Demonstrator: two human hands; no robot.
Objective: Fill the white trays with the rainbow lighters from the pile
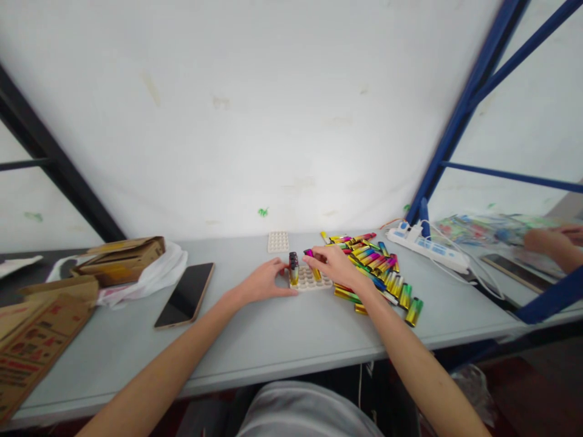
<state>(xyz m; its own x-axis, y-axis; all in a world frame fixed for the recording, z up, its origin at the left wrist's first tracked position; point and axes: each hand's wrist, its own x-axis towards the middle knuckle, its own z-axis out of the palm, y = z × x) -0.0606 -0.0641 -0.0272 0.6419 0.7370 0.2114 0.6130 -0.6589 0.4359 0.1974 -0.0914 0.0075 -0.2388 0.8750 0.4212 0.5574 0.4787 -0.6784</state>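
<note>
**Head view.** A grey laminate table (273, 340) stands against a white wall. The left hand (266, 280) lies palm down with its fingers stretched out against the left edge of a small white plastic tray with round sockets (306, 281). It braces the tray and is not clenched round it. The right hand (334, 264) pinches a short metallic tube with a magenta end (309, 252) between thumb and fingertips, holding it just above the tray's sockets.

A few dark-and-gold tubes (294, 268) stand upright at the tray's left corner, and most sockets look bare. Just right of the tray lies a loose heap of rainbow-foil tubes (382, 273). By this showing the filling is at an early stage and the bulk remains loose. A second white socket tray (278, 241), with nothing in it, lies behind near the wall.

To the left are a black smartphone (185, 294), a brown cardboard box (122, 258) on a white plastic bag (170, 261), and a flattened brown carton (31, 340) whose red print is too blurred to read. To the right are a white-and-blue power strip (428, 246) and a co-worker's hand (546, 240). No brand is legible on the tubes.
</note>
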